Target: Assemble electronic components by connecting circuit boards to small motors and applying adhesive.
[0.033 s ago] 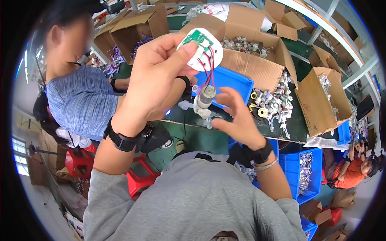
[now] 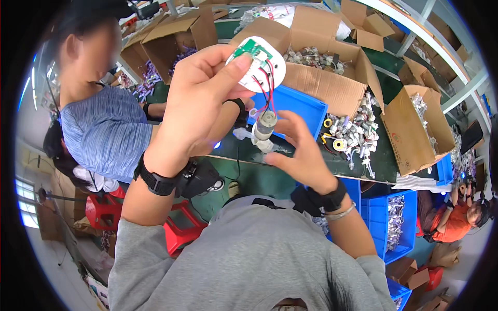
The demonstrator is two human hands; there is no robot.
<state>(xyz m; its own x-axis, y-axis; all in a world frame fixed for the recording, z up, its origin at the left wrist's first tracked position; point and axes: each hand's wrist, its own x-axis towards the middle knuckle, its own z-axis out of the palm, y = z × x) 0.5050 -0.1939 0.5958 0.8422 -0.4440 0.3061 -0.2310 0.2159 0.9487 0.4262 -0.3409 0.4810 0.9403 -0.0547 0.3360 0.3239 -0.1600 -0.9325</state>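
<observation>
My left hand [image 2: 207, 85] is closed, pinching a white oval plate [image 2: 276, 72] with a green circuit board [image 2: 248, 47] on it. Red and black wires [image 2: 270, 90] run down from the board to a small grey cylindrical motor [image 2: 265, 124] with a whitish fitting and clear nozzles [image 2: 243, 133] at its lower end. The motor hangs below the plate. My right hand [image 2: 306, 153] is at the motor's right side, thumb and fingers apart. Its fingertips are close to the motor and fitting; whether they touch is hard to see.
Behind the motor lies a blue tray [image 2: 303, 106] on the dark green table. A pile of similar motors [image 2: 355, 132], with a yellow tape roll [image 2: 339, 145], lies right of it. Cardboard boxes [image 2: 324, 88] stand behind. A co-worker [image 2: 104, 129] sits close on my left. Blue crates [image 2: 373, 217] stand low right.
My right hand has moved slightly left, closer to the motor. The plate in my left hand has shifted a little to the left.
</observation>
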